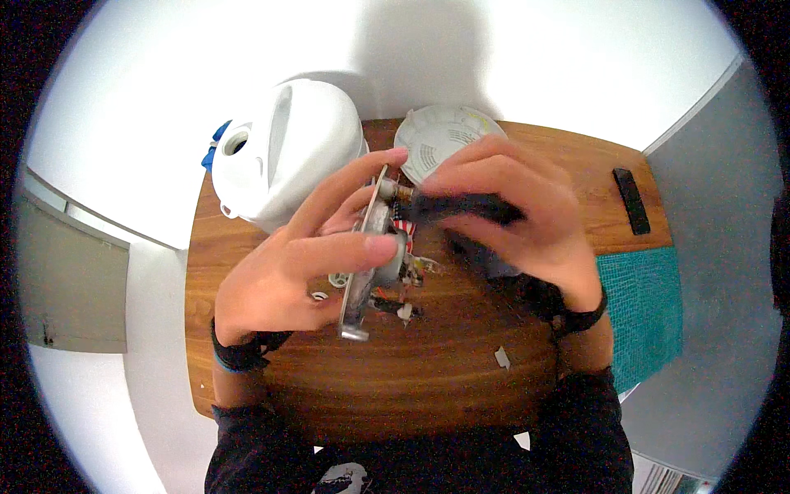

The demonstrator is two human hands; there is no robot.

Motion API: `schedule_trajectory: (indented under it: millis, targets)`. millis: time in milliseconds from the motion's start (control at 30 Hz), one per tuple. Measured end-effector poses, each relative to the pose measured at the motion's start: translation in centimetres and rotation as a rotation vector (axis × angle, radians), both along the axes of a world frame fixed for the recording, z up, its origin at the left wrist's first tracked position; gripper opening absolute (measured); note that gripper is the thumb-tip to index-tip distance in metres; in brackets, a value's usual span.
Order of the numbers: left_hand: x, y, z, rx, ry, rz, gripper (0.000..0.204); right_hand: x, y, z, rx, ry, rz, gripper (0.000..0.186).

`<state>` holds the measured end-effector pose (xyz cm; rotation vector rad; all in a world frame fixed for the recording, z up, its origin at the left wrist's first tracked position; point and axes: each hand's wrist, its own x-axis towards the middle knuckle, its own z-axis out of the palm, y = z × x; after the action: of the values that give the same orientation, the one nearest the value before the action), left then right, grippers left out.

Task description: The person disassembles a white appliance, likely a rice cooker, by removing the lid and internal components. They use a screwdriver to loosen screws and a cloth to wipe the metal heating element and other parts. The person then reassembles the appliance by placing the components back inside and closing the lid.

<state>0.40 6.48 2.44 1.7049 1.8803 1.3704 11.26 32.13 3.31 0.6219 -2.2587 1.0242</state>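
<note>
Left hand [276,276]: clasping a metal plate assembly [358,292], held on edge above the wooden table [420,387] | Right hand [539,202]: fingers closed about a blurred dark object [481,207], near the assembly's upper end; contact, I cannot tell | Behind: white housing [317,140], round white panel [428,136]

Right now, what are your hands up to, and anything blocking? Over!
Left hand gripping metal plate with wired parts. Right hand near its upper end, holding blurred dark object. White housing beyond, not between hands.
</note>
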Motion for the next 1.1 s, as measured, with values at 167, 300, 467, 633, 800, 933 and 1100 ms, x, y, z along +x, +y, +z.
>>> schedule_trajectory:
  millis: [167,300,467,633,800,933,1100]
  targets:
    - [0.1,0.8,-0.5,0.030,-0.034,0.008,0.069,-0.6,-0.5,-1.6,-0.054,0.104,0.050,0.026]
    - [0.2,0.8,-0.7,0.051,-0.052,0.027,0.072,-0.6,-1.4,-2.0,-0.087,0.006,0.074,0.022]
    - [0.3,0.6,-0.5,0.071,-0.061,0.035,0.076,-0.4,-1.6,-1.5,-0.027,0.017,0.040,0.025]
    - [0.5,0.8,-0.7,0.062,-0.061,0.038,0.081,-0.4,-1.6,-1.9,-0.211,-0.007,-0.051,0.026]
    - [1.1,1.0,-0.2,0.060,-0.005,0.082,0.086,-0.1,-2.0,-1.6,-0.274,0.083,-0.055,0.024]
    - [1.7,0.7,-0.3,0.037,0.098,0.177,0.100,0.5,-1.6,-0.7,-0.059,0.201,0.126,0.023]
    - [1.2,-0.4,0.7,0.071,0.093,0.203,0.100,2.0,-0.6,0.6,0.100,-0.043,0.160,0.013]
